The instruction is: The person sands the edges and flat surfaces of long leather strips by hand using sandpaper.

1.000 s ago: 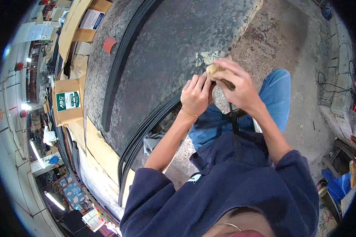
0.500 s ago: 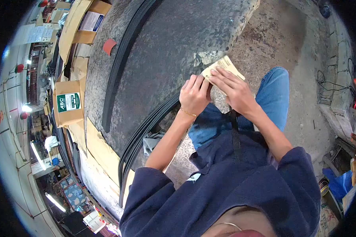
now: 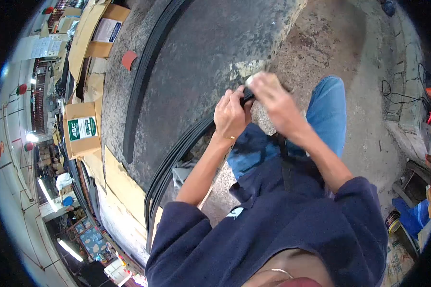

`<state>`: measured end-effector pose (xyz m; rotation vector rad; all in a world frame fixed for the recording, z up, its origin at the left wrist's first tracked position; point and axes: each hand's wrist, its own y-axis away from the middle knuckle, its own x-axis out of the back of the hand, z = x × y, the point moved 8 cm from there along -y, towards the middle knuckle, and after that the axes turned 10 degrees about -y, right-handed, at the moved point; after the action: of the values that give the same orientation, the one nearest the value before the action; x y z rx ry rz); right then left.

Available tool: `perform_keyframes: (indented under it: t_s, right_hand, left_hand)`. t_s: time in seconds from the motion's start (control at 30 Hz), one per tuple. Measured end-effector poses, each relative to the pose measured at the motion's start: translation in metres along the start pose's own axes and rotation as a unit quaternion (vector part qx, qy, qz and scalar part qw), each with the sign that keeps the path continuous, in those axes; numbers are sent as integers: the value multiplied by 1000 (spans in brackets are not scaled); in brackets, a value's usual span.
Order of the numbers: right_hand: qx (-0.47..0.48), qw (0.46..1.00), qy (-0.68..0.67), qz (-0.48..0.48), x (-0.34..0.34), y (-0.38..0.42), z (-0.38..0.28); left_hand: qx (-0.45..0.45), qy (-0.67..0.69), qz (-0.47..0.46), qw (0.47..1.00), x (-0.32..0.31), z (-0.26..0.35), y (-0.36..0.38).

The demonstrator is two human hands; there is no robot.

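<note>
Now left hand [image 3: 230, 115] pinching end of black rubber strip [image 3: 177, 153]; strip's length trails toward person; right hand [image 3: 270, 95] blurred, grip unclear.

The left hand [image 3: 231, 115] and right hand [image 3: 273, 100] meet at the near edge of the worktop [image 3: 201, 62], fingers [image 3: 239, 95] closed on the end of a rubber strip [image 3: 177, 153] that runs down along that edge. Another strip [image 3: 143, 76] lies across the worktop, farther left. Beyond it stand cardboard boxes [image 3: 81, 129] (one beside the worktop's left side). The person's knee [image 3: 328, 110] sits right of the hands, over the floor [image 3: 349, 43]
</note>
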<state>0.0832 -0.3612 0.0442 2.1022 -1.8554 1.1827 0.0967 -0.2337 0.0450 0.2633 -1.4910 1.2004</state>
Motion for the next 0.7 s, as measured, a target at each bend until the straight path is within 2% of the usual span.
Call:
perform_keyframes:
  t_s: [0.07,0.13,0.2,0.27,0.33,0.37,0.4,0.47,0.5,0.6,0.67,0.7]
  right_hand:
    - [66,995,66,-19,-19,6,-16]
    - [66,997,43,-17,-16,10,-12]
    - [-47,997,-68,7,-4,12,6]
    - [-47,998,-26,14,-11,15,1]
    - [12,999,30,16,-24,20,-18]
    - [19,999,7,32,-21,22,-11]
    - [-14,999,-26,39,-17,25,2]
    - [-81,996,-5,34,-11,36,33]
    - [-78,996,-1,35,-5,44,40]
    - [-132,988,-27,68,12,55,63]
    - [-235,956,-103,142,25,52,70]
    - [-276,940,-148,138,24,46,71]
  left_hand:
    - [-25,-24,9,999,1,1,2]
    - [-14,-15,9,1000,4,0,2]
    - [-7,-14,5,1000,1,1,0]
    - [-7,-8,9,1000,0,3,-3]
    - [-23,-11,24,999,3,3,0]
    - [-15,-14,13,1000,2,1,1]
    - [-16,-16,14,1000,2,1,1]
    - [5,-7,8,1000,1,0,0]
    - [16,-18,-4,1000,1,0,0]
    - [-31,-73,-7,997,1,9,-6]
    - [-27,-83,-18,996,1,12,-7]
    - [-40,-112,-47,992,-2,14,-10]
